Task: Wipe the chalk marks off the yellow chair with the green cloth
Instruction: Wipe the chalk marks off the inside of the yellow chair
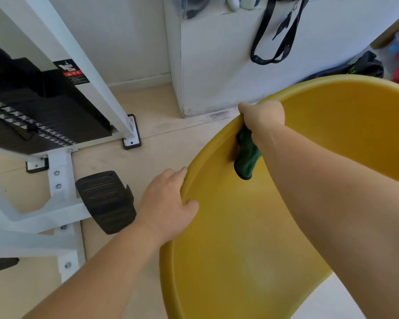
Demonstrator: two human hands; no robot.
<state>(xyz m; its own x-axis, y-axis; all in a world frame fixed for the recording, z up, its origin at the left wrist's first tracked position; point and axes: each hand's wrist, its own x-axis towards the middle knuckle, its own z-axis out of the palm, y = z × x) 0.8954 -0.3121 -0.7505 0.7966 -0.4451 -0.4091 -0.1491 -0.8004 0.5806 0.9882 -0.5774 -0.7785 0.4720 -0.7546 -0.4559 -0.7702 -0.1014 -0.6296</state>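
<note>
The yellow chair (286, 215) fills the lower right, its curved shell seen from above. My left hand (168, 203) grips the chair's left rim, thumb inside the shell and fingers over the edge. My right hand (262, 113) is closed on the green cloth (247, 155) at the upper left rim, and the cloth hangs down from the fist against the inner surface. Faint pale smudges show on the seat (258, 268) below my right forearm. No clear chalk marks are visible near the cloth.
A white and black exercise machine (55, 125) with a black foot pedal (106, 201) stands on the floor to the left. A white cabinet (217, 65) with hanging black straps (274, 38) is behind the chair. Bags lie at the far right.
</note>
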